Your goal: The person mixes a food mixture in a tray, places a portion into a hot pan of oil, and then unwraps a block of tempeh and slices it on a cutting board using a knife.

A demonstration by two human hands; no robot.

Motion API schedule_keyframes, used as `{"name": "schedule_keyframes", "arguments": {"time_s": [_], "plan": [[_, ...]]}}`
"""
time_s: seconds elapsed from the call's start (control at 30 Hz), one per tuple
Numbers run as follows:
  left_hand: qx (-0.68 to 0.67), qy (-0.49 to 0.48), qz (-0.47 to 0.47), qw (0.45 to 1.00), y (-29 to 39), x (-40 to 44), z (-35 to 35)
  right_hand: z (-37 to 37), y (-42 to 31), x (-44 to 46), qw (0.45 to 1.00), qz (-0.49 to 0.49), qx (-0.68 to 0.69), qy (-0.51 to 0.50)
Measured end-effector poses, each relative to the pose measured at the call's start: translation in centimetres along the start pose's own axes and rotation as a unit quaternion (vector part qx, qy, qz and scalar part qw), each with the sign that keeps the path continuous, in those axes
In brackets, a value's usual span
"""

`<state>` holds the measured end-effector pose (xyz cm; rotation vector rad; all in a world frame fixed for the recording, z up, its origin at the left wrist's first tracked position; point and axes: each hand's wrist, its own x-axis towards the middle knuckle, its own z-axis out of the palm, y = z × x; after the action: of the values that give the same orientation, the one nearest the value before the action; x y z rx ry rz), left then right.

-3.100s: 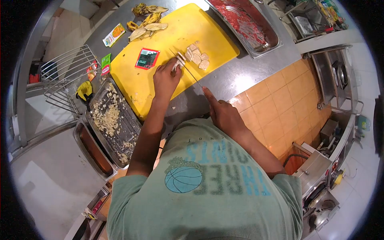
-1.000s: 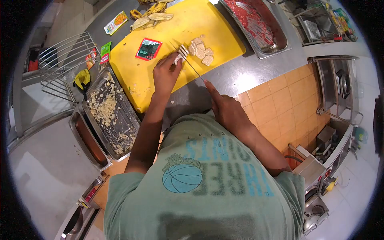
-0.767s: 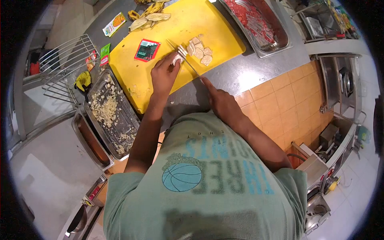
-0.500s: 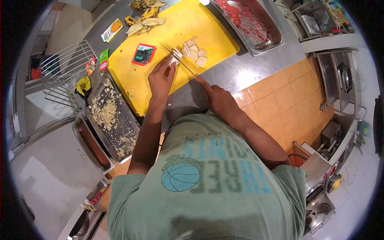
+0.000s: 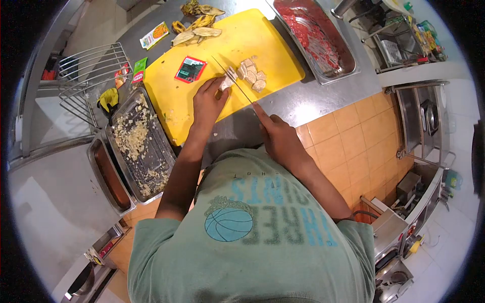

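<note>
On the yellow cutting board (image 5: 166,96), my left hand (image 5: 209,105) is closed around a pale, banana-like piece (image 5: 226,84), holding it near the front edge. My right hand (image 5: 281,135) grips the handle of a knife (image 5: 244,93), its blade angled up and left against the cut end of that piece. Thin slices lean beside the blade. Several cut slices (image 5: 251,74) lie in a cluster just right of the knife. Left of the blade, a red and dark packet (image 5: 191,69) rests flat on the board. My fingers partly hide the held piece.
Yellow-brown peels (image 5: 198,34) lie at the board's far edge. A metal pan with red residue (image 5: 316,40) stands at right. To the left are a tray (image 5: 162,156) with pale chopped bits, a pan of brown contents (image 5: 110,177), a wire rack (image 5: 91,65) and several packets.
The view has shifted slightly, so the board and its contents sit a little further right and lower. Both hands keep their grips; the knife stays at the piece's cut end.
</note>
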<state>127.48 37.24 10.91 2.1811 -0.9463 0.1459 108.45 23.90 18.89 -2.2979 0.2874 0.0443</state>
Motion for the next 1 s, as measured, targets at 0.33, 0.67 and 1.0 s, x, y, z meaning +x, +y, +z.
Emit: {"name": "schedule_keyframes", "arguments": {"time_s": [0.33,0.67,1.0], "plan": [[0.007,0.000,-0.001,1.000,0.0,0.0,0.1,0.0,-0.7,-0.9,0.998,0.045,-0.033,-0.022],[0.015,-0.014,-0.011,1.000,0.3,0.2,-0.2,-0.5,-1.6,-0.3,0.992,0.084,-0.042,-0.087],[0.038,0.004,0.003,0.999,0.4,0.4,-0.3,0.6,0.4,1.2,0.993,0.078,-0.023,-0.088]]}}
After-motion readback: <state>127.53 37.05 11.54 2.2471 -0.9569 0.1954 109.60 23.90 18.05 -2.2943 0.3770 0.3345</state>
